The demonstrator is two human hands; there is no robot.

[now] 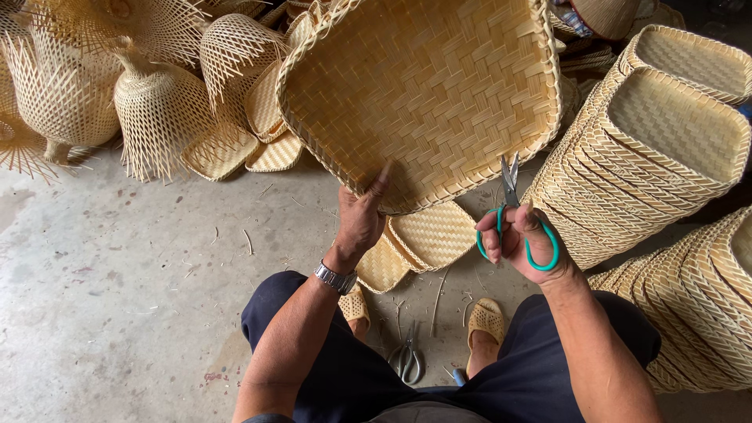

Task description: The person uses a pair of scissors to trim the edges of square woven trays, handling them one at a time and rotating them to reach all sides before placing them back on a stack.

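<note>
Scissors (513,215), green-handled, gripped in right hand (521,239), blades up, nr tray rim. Left hand (362,219) grips woven bamboo tray (423,94) at lower edge, tilted.

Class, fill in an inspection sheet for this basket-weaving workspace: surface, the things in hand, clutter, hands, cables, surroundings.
Surface: bare concrete floor, stained, strewn with cane offcuts.
Things in hand: woven square tray, tilted, held by its lower rim; green-handled scissors, blades pointing up just below the rim.
Clutter: a second pair of scissors on the floor between the feet; flat woven pieces under the tray.
Hands: left hand grips the tray, thumb inside; right hand holds the scissors.
Cables: nothing seen.
Surroundings: stacked trays on the right; openwork woven shades on the left.
</note>
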